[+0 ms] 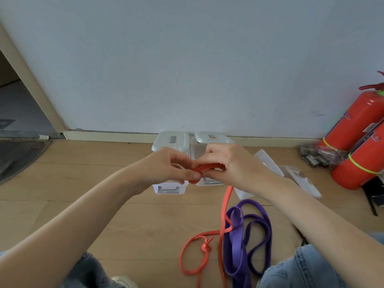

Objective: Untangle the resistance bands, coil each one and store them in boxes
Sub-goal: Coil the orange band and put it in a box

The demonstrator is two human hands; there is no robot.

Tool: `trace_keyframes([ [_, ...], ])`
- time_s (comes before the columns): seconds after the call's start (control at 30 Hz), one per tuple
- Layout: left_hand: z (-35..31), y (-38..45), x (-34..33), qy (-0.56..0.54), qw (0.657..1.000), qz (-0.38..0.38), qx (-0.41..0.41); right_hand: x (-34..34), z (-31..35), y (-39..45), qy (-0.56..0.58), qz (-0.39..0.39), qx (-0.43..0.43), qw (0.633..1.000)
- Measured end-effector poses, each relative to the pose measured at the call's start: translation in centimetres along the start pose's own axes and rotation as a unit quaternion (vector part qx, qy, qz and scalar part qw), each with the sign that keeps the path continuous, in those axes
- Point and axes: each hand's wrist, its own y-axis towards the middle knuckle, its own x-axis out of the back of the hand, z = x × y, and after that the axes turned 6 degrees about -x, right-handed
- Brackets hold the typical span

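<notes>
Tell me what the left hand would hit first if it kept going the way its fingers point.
The left hand points rightward, so it would meet the right hand almost at once; both pinch the red band there. Depth is unclear, but their fingertips look nearly touching.

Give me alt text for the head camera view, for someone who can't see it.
Two bare hands, left hand and right hand, pinch one end of a red resistance band above two white plastic boxes against a wall. The band trails down to a wooden floor, where it has a knot and crosses a purple band.

Pale wall (187, 59), wooden floor (93, 204), doorway (12, 96)
</notes>
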Motion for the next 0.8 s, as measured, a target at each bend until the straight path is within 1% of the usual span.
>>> trace_keyframes([
  [0.07, -0.1, 0.1, 0.2, -0.009, 0.998, -0.058, -0.019, -0.1, -0.2, -0.1, 0.062, -0.044, -0.036, 0.996],
  [0.1, -0.2, 0.2, 0.4, -0.021, 0.995, -0.094, -0.031, 0.0, -0.3, 0.0, 0.129, -0.063, -0.075, 0.987],
  [0.17, -0.3, 0.5, 0.6, -0.062, 0.985, -0.150, -0.057, 0.0, -0.2, 0.1, 0.274, -0.094, -0.136, 0.947],
  [0.27, -0.5, 0.7, 0.1, -0.158, 0.967, -0.186, -0.076, -0.5, 0.4, 0.4, 0.401, -0.125, -0.161, 0.893],
  [0.33, -0.4, 0.8, -0.5, -0.213, 0.954, -0.194, -0.078, -1.1, 0.9, 0.5, 0.433, -0.135, -0.173, 0.874],
  [0.43, -0.1, 1.1, -1.2, -0.242, 0.946, -0.203, -0.073, -1.5, 1.1, 0.5, 0.396, -0.156, -0.196, 0.883],
  [0.5, 0.1, 1.0, -0.9, -0.231, 0.952, -0.189, -0.064, -1.5, 0.9, 0.4, 0.380, -0.163, -0.194, 0.890],
  [0.53, 0.1, 0.9, -0.6, -0.207, 0.961, -0.173, -0.058, -1.3, 0.7, 0.4, 0.367, -0.159, -0.185, 0.898],
  [0.6, 0.1, 0.6, 0.0, -0.099, 0.985, -0.130, -0.050, -0.9, 0.5, 0.2, 0.312, -0.128, -0.150, 0.930],
  [0.67, -0.1, 0.5, 0.0, 0.017, 0.994, -0.095, -0.047, -0.6, 0.4, 0.1, 0.206, -0.082, -0.113, 0.968],
  [0.7, -0.1, 0.5, -0.2, 0.051, 0.994, -0.087, -0.047, -0.6, 0.4, 0.1, 0.148, -0.064, -0.097, 0.982],
  [0.73, -0.1, 0.5, -0.3, 0.066, 0.993, -0.082, -0.045, -0.7, 0.4, 0.1, 0.108, -0.052, -0.084, 0.989],
  [0.77, 0.0, 0.4, -0.4, 0.068, 0.994, -0.080, -0.041, -0.8, 0.3, 0.1, 0.099, -0.045, -0.080, 0.991],
  [0.8, 0.0, 0.4, -0.4, 0.061, 0.994, -0.083, -0.036, -0.8, 0.4, 0.1, 0.120, -0.040, -0.084, 0.988],
])
